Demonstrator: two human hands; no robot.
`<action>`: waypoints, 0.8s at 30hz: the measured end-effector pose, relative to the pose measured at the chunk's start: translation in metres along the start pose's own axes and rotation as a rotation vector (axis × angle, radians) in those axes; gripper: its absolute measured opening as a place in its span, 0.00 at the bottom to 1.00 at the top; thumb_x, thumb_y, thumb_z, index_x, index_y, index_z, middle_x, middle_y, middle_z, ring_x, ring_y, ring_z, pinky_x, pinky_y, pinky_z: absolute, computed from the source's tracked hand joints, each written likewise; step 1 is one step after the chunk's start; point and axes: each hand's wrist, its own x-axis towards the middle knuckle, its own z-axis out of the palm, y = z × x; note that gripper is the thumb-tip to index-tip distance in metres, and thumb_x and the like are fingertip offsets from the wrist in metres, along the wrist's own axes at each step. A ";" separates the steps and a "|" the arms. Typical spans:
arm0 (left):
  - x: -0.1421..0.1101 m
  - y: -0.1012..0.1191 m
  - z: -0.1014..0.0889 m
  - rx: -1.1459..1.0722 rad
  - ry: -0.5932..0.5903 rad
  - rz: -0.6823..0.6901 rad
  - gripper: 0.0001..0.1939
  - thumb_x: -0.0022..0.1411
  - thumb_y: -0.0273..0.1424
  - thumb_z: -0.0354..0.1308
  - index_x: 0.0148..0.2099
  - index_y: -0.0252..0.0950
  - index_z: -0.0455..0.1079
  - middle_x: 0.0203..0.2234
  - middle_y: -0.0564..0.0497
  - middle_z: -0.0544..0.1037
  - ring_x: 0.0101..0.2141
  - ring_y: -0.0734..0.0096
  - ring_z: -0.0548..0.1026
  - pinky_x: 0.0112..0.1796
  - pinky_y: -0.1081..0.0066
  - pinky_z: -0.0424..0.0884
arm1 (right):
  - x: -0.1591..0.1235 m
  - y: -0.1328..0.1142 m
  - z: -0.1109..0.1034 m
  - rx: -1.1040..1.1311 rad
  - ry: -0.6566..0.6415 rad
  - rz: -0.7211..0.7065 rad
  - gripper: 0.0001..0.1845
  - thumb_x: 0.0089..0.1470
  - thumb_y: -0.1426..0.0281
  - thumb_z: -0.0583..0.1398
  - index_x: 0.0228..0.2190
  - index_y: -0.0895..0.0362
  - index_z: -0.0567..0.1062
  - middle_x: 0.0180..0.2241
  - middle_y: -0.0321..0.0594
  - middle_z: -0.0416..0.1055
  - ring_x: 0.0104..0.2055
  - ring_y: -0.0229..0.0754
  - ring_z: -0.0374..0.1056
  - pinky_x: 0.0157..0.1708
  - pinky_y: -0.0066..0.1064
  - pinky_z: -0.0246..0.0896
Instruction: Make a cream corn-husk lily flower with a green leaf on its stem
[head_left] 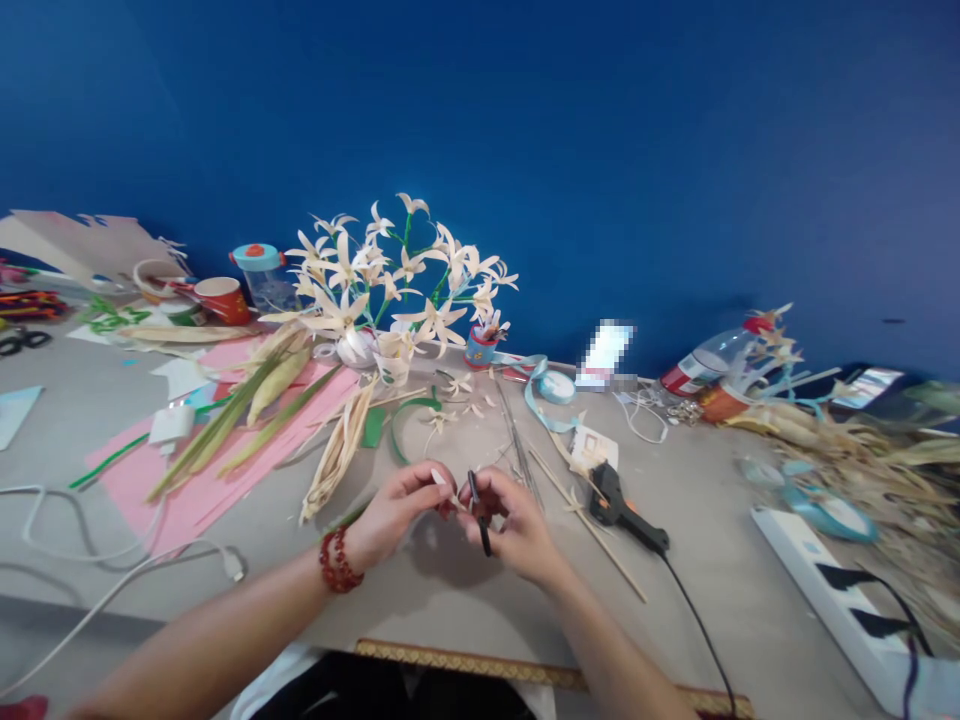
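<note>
While close together, left hand (399, 512) tight on pale strip (442, 484) between, right hand (521, 525) around dark tool (475, 492)

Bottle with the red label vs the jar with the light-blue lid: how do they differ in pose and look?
Pose: the bottle leans well over, cap end up and to the right; the jar stands upright.
Top: the bottle narrows to a small red cap; the jar has a wide light-blue lid with orange-red parts.
Place: the bottle is right of the large white flower arrangement, the jar left.
Shared: both have see-through bodies.
</note>
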 end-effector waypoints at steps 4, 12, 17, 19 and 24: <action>0.002 0.001 -0.001 0.016 0.040 -0.028 0.11 0.57 0.36 0.66 0.30 0.33 0.72 0.25 0.53 0.72 0.27 0.74 0.69 0.33 0.73 0.67 | 0.002 0.000 -0.005 0.005 -0.001 0.052 0.08 0.48 0.70 0.63 0.31 0.55 0.68 0.25 0.31 0.65 0.25 0.34 0.59 0.26 0.25 0.55; 0.005 0.004 -0.006 0.053 0.100 0.107 0.10 0.62 0.36 0.63 0.34 0.34 0.73 0.29 0.52 0.75 0.29 0.73 0.73 0.36 0.71 0.69 | -0.003 -0.009 -0.015 -0.034 0.119 0.069 0.17 0.49 0.58 0.66 0.36 0.56 0.71 0.26 0.34 0.67 0.26 0.36 0.62 0.25 0.27 0.57; 0.006 0.013 -0.007 0.008 0.152 0.193 0.09 0.63 0.35 0.62 0.34 0.34 0.73 0.31 0.50 0.76 0.30 0.72 0.73 0.36 0.70 0.70 | -0.008 -0.015 -0.018 0.173 -0.210 0.243 0.29 0.44 0.43 0.65 0.24 0.56 0.68 0.21 0.34 0.68 0.23 0.36 0.65 0.24 0.27 0.57; 0.006 0.016 -0.006 -0.034 0.181 0.202 0.09 0.63 0.34 0.62 0.34 0.34 0.72 0.32 0.50 0.76 0.30 0.72 0.73 0.35 0.70 0.70 | -0.009 -0.015 -0.021 0.251 -0.286 0.294 0.31 0.42 0.41 0.66 0.24 0.57 0.67 0.20 0.33 0.67 0.21 0.35 0.64 0.22 0.26 0.56; 0.006 0.017 -0.006 -0.150 0.227 0.196 0.08 0.62 0.33 0.63 0.32 0.34 0.71 0.32 0.50 0.77 0.29 0.73 0.74 0.35 0.71 0.71 | -0.007 -0.012 -0.025 0.273 -0.392 0.403 0.31 0.41 0.42 0.66 0.24 0.56 0.66 0.18 0.31 0.66 0.16 0.31 0.59 0.15 0.23 0.48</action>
